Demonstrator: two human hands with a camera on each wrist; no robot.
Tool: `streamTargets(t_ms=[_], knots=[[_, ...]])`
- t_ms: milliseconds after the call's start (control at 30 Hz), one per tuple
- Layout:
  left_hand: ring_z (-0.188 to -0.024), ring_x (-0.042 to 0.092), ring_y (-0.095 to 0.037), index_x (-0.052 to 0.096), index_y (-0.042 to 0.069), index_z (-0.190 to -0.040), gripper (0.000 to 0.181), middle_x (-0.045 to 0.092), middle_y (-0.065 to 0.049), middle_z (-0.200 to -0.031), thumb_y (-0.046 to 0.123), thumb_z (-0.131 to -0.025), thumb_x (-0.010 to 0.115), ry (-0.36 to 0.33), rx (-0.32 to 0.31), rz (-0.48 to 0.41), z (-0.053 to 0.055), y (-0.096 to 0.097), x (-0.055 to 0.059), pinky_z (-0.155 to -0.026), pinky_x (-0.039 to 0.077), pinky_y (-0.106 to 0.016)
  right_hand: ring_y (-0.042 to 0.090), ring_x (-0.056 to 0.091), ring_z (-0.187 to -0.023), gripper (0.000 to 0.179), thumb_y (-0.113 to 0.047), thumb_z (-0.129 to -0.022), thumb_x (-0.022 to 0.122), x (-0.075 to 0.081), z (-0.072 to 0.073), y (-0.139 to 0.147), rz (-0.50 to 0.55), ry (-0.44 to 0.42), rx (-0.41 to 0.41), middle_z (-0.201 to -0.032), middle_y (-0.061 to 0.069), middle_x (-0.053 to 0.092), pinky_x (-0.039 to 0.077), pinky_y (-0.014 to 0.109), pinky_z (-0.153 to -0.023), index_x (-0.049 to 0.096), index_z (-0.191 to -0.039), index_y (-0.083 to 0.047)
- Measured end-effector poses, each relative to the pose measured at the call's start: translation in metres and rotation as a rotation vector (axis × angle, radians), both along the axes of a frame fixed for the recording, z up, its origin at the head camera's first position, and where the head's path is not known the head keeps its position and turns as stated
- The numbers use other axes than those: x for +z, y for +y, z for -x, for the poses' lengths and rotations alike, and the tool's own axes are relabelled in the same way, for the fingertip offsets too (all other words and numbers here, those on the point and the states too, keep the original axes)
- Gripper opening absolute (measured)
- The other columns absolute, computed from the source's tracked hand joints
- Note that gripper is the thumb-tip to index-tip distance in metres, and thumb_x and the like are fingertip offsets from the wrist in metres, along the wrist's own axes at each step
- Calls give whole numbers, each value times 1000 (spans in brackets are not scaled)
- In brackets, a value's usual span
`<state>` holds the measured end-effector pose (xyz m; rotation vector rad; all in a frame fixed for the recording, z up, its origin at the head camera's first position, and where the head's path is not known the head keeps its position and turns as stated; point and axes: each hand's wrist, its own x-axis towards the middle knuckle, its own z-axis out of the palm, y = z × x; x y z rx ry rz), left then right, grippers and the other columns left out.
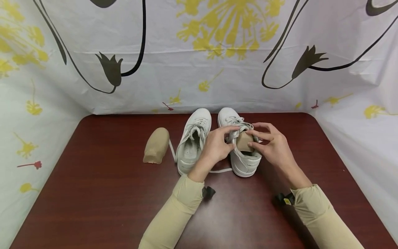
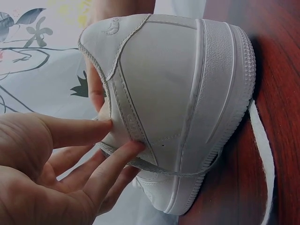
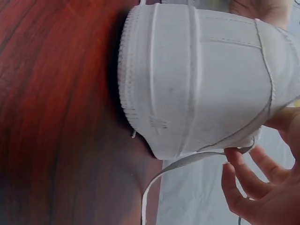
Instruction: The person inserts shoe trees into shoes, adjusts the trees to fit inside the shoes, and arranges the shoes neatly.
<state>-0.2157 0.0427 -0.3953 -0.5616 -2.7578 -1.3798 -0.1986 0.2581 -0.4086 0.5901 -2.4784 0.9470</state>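
Observation:
The right-hand white sneaker [image 1: 245,164] stands on the table, toe pointing away. A beige shoe filler [image 1: 244,141] sits in its opening, the front part hidden inside the shoe. My left hand [image 1: 216,144] pinches the sneaker's left collar; in the left wrist view the thumb lies at the rim and the fingers [image 2: 133,149] press the outer side. My right hand [image 1: 275,143] has thumb and index finger on the filler's right edge, pinching it. In the right wrist view, other fingers [image 3: 243,168] are beside the sneaker's outer side, near a loose lace [image 3: 178,164].
The other white sneaker [image 1: 183,166] stands just left, its opening showing the insole. Farther left lies a second beige shoe filler [image 1: 157,143]. A loose lace [image 1: 222,171] trails between the shoes on the dark red table [image 1: 93,193]. A patterned white sheet [image 1: 161,86] hangs behind.

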Motion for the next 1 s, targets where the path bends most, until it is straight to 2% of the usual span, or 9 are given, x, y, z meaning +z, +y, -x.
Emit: streamTargets(t_ms=[233,467,733,867,1000], knots=[[-93,65,-19,68,26,-129,56,66,5,-128,4,-79,79,9,-4,-7,1,-2,0,-77,47,-25,28,70,-91,41,3,-68,88,-4,4,-5,-60,64,-30,-127,13,60,43,9,-76,79,-106,-10],[-98,66,-19,66,27,-131,56,69,0,-120,5,-81,79,1,-32,5,0,-2,0,-76,48,-25,27,71,-90,39,2,-69,88,-6,3,-6,-110,110,-53,-127,13,59,50,20,-72,79,-106,-8],[-104,66,-20,67,27,-130,53,70,-1,-121,9,-82,79,-15,-31,-23,0,-2,-1,-79,49,-25,27,70,-91,36,1,-70,88,-8,3,-5,-86,115,-40,-123,12,61,44,11,-74,80,-104,-9],[-99,66,-21,67,26,-130,52,70,-1,-120,10,-82,80,-18,-30,-26,0,-2,-1,-77,49,-26,25,68,-93,29,0,-71,88,-6,5,-5,-85,121,-45,-119,13,61,46,20,-72,81,-98,-9],[-99,66,-20,67,27,-130,53,71,-2,-116,11,-81,80,-14,-34,-28,0,-1,-1,-76,48,-25,23,60,-99,24,0,-70,88,-5,8,-6,-55,84,-63,-114,12,58,51,25,-72,81,-91,-9]])
